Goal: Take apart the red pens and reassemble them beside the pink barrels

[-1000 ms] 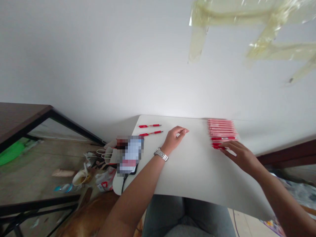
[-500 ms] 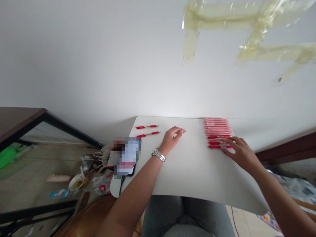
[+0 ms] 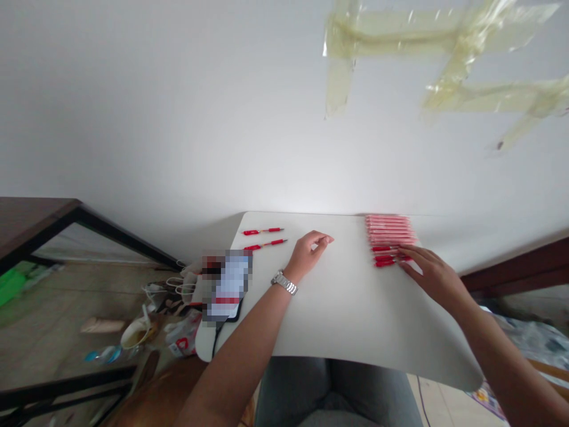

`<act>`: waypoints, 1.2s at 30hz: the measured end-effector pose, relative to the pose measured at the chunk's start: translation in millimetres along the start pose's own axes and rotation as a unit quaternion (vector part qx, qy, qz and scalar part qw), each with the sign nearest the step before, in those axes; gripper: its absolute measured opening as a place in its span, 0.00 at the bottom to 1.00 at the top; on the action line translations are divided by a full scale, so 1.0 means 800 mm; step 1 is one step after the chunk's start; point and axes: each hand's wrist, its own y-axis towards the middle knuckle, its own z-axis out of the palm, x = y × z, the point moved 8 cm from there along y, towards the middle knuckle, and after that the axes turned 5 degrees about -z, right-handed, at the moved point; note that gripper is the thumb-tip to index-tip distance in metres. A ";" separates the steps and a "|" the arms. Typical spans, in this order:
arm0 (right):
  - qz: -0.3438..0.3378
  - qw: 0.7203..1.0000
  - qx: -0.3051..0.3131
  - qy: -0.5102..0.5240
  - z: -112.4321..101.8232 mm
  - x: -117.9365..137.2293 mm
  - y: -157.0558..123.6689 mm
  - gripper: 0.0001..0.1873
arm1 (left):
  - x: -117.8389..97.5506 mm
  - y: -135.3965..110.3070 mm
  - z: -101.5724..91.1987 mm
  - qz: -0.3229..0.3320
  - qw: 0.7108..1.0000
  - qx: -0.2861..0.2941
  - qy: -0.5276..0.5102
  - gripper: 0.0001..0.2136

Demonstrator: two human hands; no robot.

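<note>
My left hand (image 3: 307, 255), with a silver watch at its wrist, rests on the white table (image 3: 338, 308). Its fingers are curled, thumb against forefinger, and I see nothing in them. To its left lie two red pens, the upper pen (image 3: 263, 231) and the lower pen (image 3: 265, 244), roughly parallel. At the right, my right hand (image 3: 422, 267) has its thumb and fingers closed on a red pen (image 3: 384, 261) at the near end of a row. Its fingers hide the pens' right ends. Behind are several pale pink, slim sticks (image 3: 389, 228) side by side.
A phone (image 3: 229, 284), blurred out, lies at the table's left edge with a black cable. A white wall (image 3: 200, 118) with yellowed tape (image 3: 400, 38) rises behind. On the floor at left are a cup (image 3: 136, 333) and plastic bags (image 3: 183, 335). A dark table (image 3: 40, 216) stands further left.
My right hand has moved slightly left, and its spread fingers have come together on the near red pens, which now sit closer together. My left hand has stayed in place.
</note>
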 end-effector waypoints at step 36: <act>0.037 0.976 0.024 0.213 0.033 0.120 0.114 0.12 | 0.010 0.005 -0.006 -0.002 0.999 -0.040 0.010 0.16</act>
